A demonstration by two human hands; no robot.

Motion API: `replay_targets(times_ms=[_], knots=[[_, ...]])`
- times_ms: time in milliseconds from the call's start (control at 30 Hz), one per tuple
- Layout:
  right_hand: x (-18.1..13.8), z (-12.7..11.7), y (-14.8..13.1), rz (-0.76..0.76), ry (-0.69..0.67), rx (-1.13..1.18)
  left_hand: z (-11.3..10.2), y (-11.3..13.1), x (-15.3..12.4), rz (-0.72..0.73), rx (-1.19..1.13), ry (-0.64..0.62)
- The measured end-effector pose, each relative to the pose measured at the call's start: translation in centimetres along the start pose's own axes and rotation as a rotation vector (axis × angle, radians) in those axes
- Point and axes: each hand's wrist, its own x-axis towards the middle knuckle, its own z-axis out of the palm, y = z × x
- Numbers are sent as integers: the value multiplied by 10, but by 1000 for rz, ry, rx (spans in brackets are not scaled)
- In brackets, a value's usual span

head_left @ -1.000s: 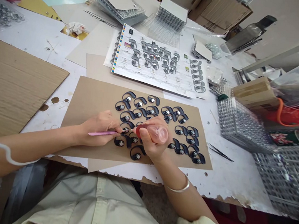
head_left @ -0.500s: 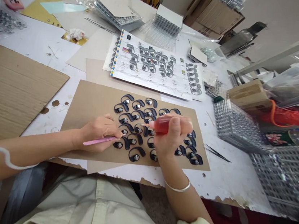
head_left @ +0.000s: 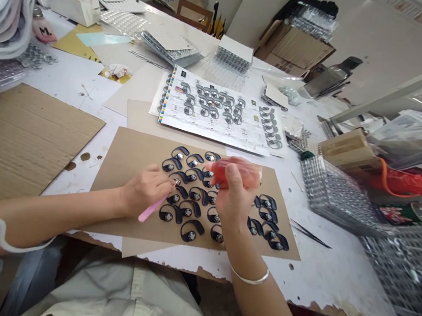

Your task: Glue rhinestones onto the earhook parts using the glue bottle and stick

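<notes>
Several dark ear-hook earphones (head_left: 191, 233), each with a shiny silver round piece, lie in loose rows on a brown cardboard sheet (head_left: 126, 160). My left hand (head_left: 147, 188) is closed around pink tweezers (head_left: 152, 209), their tip close to an earphone on the left side of the group. In my right hand (head_left: 235, 197) is a small squeeze bottle (head_left: 237, 173) with red liquid, tipped sideways above the earphones. Its nozzle points left; whether it touches anything I cannot tell. The right hand and bottle hide some earphones.
Printed sheets (head_left: 217, 110) picturing earphones lie behind the cardboard. Dark tweezers (head_left: 311, 234) rest at the right. Stacked clear plastic trays (head_left: 338, 189) stand further right. Corrugated cardboard (head_left: 24, 140) covers the left side, with a pink-labelled bottle (head_left: 44, 27) behind.
The view has tilted up, so the table sits lower. My left hand and tweezers have turned, the tip now at a higher earphone. The bottle has shifted left to another earphone.
</notes>
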Motion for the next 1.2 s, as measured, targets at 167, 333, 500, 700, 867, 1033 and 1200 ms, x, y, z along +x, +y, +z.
replay_targets(times_ms=[167, 333, 500, 700, 867, 1033, 1200], knots=[[-15, 1, 11, -112, 66, -108, 4, 3, -7, 109, 114, -30], [-21, 4, 13, -218, 21, -181, 6, 4, -5, 83, 145, -71], [-23, 10, 16, -307, -116, -251, 5, 8, -5, 102, 186, -132], [-24, 13, 20, -333, -172, -320, 6, 11, -5, 129, 243, -124], [-25, 15, 22, -323, -178, -367, 8, 12, -5, 129, 256, -117], [-25, 16, 24, -348, -186, -356, 8, 12, -5, 126, 251, -107], [-24, 16, 25, -380, -184, -366, 9, 12, -5, 118, 256, -94]])
